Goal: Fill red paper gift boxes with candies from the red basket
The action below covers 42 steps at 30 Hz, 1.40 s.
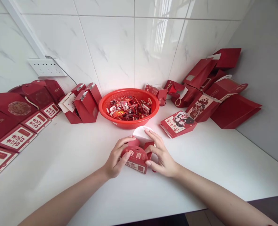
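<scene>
Between my two hands a small red paper gift box stands on the white table, its top flaps spread apart. The front flap carries pale Chinese characters. My left hand grips the box's left side, thumb on the front and fingers behind. My right hand is closed on the right side, its thumb at the front edge and its upper fingers against the white inner face of the rear flap. Just behind the box sits a red plastic basket of wrapped candies. The box's bottom inside is hidden.
A row of red boxes lines the left side. Open red boxes stand left of the basket. To the right, a flat printed box lies before a pile of red boxes. A tiled wall with a socket strip rises behind.
</scene>
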{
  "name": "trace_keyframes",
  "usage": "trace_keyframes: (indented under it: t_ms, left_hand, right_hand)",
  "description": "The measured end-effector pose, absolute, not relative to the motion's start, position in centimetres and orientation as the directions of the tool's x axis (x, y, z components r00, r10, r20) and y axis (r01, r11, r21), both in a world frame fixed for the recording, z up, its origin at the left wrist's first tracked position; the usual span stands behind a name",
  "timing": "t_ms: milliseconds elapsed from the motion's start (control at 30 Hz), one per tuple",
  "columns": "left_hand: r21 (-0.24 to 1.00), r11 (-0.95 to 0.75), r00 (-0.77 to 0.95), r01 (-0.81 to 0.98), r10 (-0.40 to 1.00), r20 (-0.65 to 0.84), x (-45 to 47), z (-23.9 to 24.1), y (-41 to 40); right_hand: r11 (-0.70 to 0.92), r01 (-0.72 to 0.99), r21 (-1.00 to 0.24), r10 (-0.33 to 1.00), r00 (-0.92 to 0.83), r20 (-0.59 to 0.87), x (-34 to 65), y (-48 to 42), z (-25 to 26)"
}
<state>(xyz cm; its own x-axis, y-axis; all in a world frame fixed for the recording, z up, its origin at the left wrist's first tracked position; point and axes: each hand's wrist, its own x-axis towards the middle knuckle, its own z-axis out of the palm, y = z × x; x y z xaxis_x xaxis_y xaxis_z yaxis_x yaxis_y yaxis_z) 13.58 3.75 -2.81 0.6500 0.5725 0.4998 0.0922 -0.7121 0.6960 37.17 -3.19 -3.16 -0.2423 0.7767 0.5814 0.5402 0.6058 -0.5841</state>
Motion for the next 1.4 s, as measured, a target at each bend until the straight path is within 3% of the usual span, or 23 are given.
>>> trace_keyframes:
  t_ms: [100, 167, 233, 333, 433, 567, 700, 833, 1000, 1100, 1167, 1300, 1400]
  left_hand:
    - [0.837, -0.546, 0.569, 0.026, 0.697, 0.437, 14.3, -2.7, 3.1]
    - [0.894, -0.447, 0.572, -0.035, 0.724, 0.385, 14.6, -2.6, 2.8]
    - [0.913, -0.405, 0.6, -0.047, 0.719, 0.35, 14.8, -2.4, 2.9]
    - [0.889, -0.459, 0.63, 0.001, 0.691, 0.356, 14.4, -2.3, 3.4]
    - [0.762, -0.64, 0.652, 0.104, 0.622, 0.434, 13.5, -1.6, 4.3]
    - [0.442, -0.811, 0.718, 0.384, 0.563, 0.409, 12.8, 0.8, 4.1]
    - [0.14, -0.804, 0.784, 0.577, 0.594, 0.178, 12.7, 3.0, 0.5]
    - [-0.006, -0.713, 0.708, 0.701, 0.695, 0.123, 10.7, 3.5, -3.2]
    - [-0.056, -0.429, 0.433, 0.902, 0.895, 0.107, 3.8, 3.5, -2.4]
    - [-0.068, -0.044, 0.05, 0.997, 0.995, 0.092, -0.7, 3.5, 1.7]
    - [-0.055, 0.215, -0.202, 0.975, 0.964, 0.176, -3.3, 3.5, 5.5]
    - [0.087, 0.307, -0.319, 0.948, 0.92, 0.228, -7.0, 3.6, 13.3]
    - [0.05, 0.301, -0.303, 0.952, 0.916, 0.262, -8.8, 3.5, 18.5]
  right_hand:
    - [0.463, 0.463, -0.756, 0.864, -0.044, 0.502, 35.9, -4.0, -3.4]
    - [0.4, 0.332, -0.855, 0.907, -0.009, 0.421, 35.2, -4.4, -3.7]
    - [0.398, 0.253, -0.882, 0.916, -0.054, 0.398, 35.0, -4.5, -3.9]
    - [0.496, 0.316, -0.809, 0.866, -0.106, 0.489, 35.5, -4.3, -3.9]
    - [0.624, 0.42, -0.659, 0.776, -0.242, 0.582, 36.3, -3.9, -3.5]
    - [0.696, 0.483, -0.531, 0.712, -0.371, 0.596, 36.0, -3.9, -3.1]
    - [0.728, 0.476, -0.494, 0.683, -0.443, 0.58, 34.6, -5.0, -3.4]
    - [0.753, 0.472, -0.458, 0.658, -0.539, 0.526, 34.3, -6.0, -4.2]
    - [0.774, 0.508, -0.378, 0.633, -0.599, 0.491, 35.9, -6.2, -4.4]
    - [0.732, 0.543, -0.41, 0.68, -0.558, 0.475, 36.7, -6.0, -4.5]
    - [0.703, 0.563, -0.434, 0.711, -0.534, 0.458, 37.0, -5.7, -4.7]
    - [0.65, 0.587, -0.482, 0.759, -0.52, 0.391, 36.8, -5.2, -5.0]
    - [0.622, 0.597, -0.507, 0.78, -0.533, 0.328, 36.8, -4.7, -5.1]
